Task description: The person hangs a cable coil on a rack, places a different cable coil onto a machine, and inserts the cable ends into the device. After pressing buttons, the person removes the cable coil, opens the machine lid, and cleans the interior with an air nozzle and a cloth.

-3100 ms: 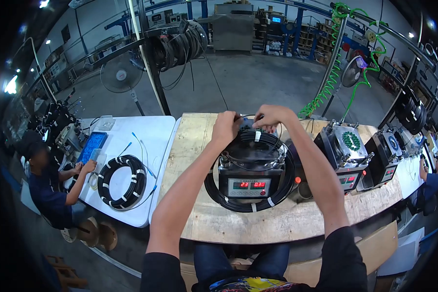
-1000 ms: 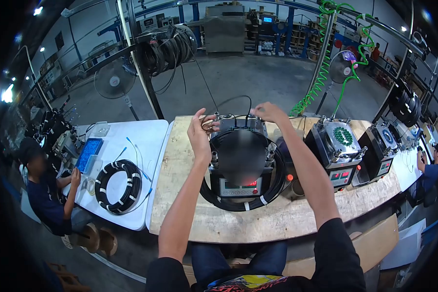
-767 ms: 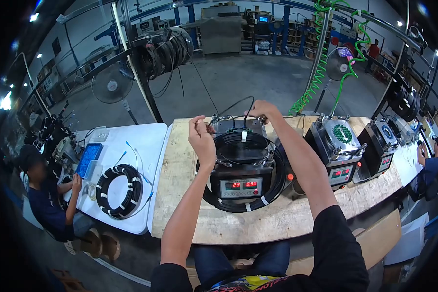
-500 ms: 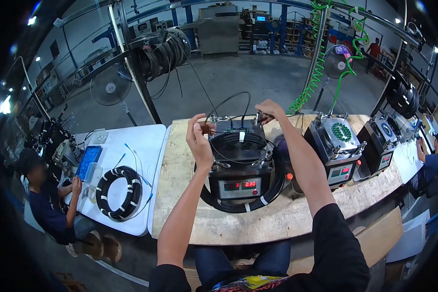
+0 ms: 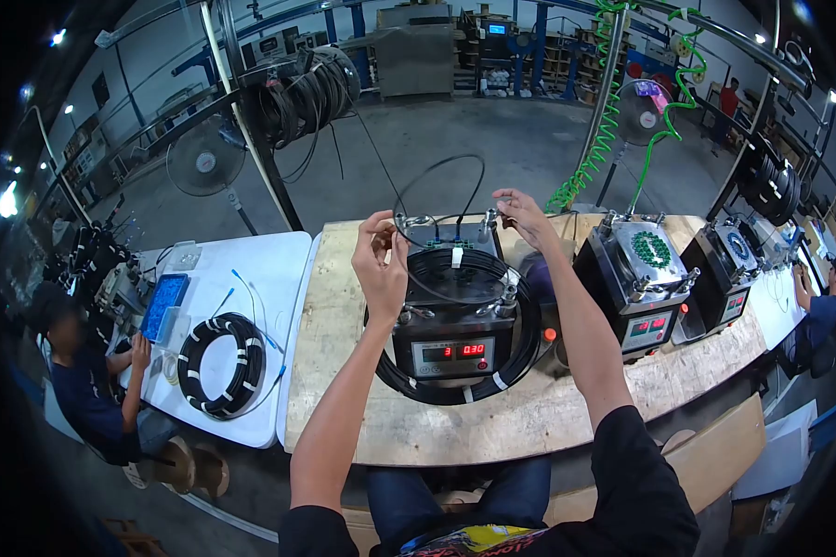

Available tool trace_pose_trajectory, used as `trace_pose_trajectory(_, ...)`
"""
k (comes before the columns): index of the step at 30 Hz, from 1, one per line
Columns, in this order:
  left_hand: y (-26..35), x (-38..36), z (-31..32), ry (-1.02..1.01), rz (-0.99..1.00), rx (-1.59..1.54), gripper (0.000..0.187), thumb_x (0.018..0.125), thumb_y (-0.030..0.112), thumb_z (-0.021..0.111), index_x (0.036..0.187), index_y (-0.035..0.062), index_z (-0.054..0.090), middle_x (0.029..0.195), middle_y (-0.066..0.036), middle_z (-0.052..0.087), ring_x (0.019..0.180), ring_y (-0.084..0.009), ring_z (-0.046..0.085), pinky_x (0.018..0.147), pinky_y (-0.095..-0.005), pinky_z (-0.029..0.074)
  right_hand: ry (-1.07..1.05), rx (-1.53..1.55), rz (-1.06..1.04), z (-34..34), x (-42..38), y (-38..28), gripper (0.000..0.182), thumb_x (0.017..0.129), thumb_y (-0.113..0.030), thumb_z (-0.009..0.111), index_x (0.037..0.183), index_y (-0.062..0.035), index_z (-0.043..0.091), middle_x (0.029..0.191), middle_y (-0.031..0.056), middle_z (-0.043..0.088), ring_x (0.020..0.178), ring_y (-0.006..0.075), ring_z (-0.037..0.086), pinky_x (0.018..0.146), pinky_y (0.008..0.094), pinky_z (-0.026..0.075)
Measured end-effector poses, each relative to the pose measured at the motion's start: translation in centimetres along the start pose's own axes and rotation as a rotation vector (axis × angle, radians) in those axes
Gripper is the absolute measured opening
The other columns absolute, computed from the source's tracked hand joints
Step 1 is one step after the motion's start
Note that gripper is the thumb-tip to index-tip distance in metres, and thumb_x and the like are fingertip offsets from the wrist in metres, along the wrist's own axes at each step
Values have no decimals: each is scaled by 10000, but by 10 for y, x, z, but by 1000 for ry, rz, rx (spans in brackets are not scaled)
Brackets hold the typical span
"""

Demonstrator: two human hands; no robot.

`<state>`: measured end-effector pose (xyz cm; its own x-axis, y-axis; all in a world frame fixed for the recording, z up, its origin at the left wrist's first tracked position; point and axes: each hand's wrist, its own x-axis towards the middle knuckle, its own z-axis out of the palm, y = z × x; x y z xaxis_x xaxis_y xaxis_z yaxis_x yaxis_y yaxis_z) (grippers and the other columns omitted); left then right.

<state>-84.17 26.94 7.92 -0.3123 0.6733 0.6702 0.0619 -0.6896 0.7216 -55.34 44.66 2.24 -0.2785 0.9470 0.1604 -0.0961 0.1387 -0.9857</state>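
Note:
In front of me stands a boxy machine point(image 5: 452, 357) with a red digital display, a metal top and upright corner posts. A coil of black cable point(image 5: 527, 348) hangs around it, tied with white bands. A loose black cable loop point(image 5: 482, 172) rises from green fittings point(image 5: 450, 243) on top. My left hand point(image 5: 381, 265) is at the rear left corner, its fingers bent together; what they hold, if anything, is too small to make out. Beside the rear right post point(image 5: 489, 221), my right hand point(image 5: 525, 220) has its fingers apart with nothing visible in them.
Two similar machines point(image 5: 636, 278) point(image 5: 729, 269) stand to the right on the wooden tabletop point(image 5: 344, 408). On the white table point(image 5: 251, 269) at left lie a banded cable coil point(image 5: 190, 362) and a blue tray point(image 5: 164, 306). Co-workers sit at both sides. Green coiled hoses point(image 5: 599, 148) hang ahead.
My right hand has come off the rear right post, its fingers spreading. My left hand has shifted slightly downward and its fingers have drawn closer together. The cable loop leans a little further right.

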Motion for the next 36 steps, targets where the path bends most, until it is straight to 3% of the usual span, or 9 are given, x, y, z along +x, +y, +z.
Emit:
trace_pose_trajectory(5,0,-1,-2,3,-54,72,342,978,-113,472,1287,-1,565,942,-54,608,794,-94,567,704,-215,459,181,-366,78,20,13,-7,384,958,-333,730,1225,-61,678,797,-38,597,638,47,501,500,228,323)
trace_pose_trajectory(8,-5,-1,-1,54,-96,64,358,981,-112,467,1310,7,544,935,-43,587,788,-98,548,693,-222,451,163,-484,107,8,26,7,489,911,-434,772,1210,-53,710,772,-37,587,589,54,486,472,251,332)
trace_pose_trajectory(11,-11,-1,-2,84,-131,40,371,984,-115,458,1325,12,530,937,-37,564,789,-103,531,683,-229,445,193,-421,184,22,2,-27,412,964,-327,722,1245,-27,687,738,-9,635,651,68,553,558,256,408)
trace_pose_trajectory(17,-17,2,-1,96,-174,-13,386,981,-121,453,1328,29,529,925,-34,516,808,-105,509,688,-226,431,-54,-26,-79,0,13,18,492,1005,-258,672,1441,-81,532,813,12,654,657,83,576,549,243,410)
trace_pose_trajectory(21,-34,8,-9,167,-323,-333,388,968,-126,455,1315,29,532,925,-38,510,811,-111,517,693,-236,439,178,-278,-117,17,1,4,508,1005,-264,670,1453,-76,519,895,80,677,714,153,614,625,299,476)
trace_pose_trajectory(26,-33,14,-17,129,-392,-204,370,930,-113,430,1261,-5,556,972,-62,587,801,-128,582,733,-260,509,466,-625,-302,45,-35,-1,491,1025,-289,642,1444,-63,522,881,142,650,731,208,601,726,349,500)
trace_pose_trajectory(29,-42,43,-31,76,-532,-148,303,941,-56,488,1222,-16,594,962,-69,620,791,-129,596,724,-275,517,506,-572,-538,88,-106,-29,357,1063,-208,567,1391,-68,568,808,116,572,706,195,541,702,341,465)
trace_pose_trajectory(33,-99,78,-28,-148,-206,414,239,951,213,667,1096,29,715,942,-68,711,877,-180,659,778,-324,543,529,-572,-429,123,-157,-48,275,1074,-121,508,1326,-49,592,781,105,529,689,188,502,682,342,445)
trace_pose_trajectory(36,-121,97,-19,-570,-324,575,347,893,313,759,1093,29,766,1001,-93,756,920,-192,686,818,-316,541,581,-549,-418,122,-152,-35,254,1063,-86,493,1288,-36,600,798,121,566,706,196,539,697,351,459)
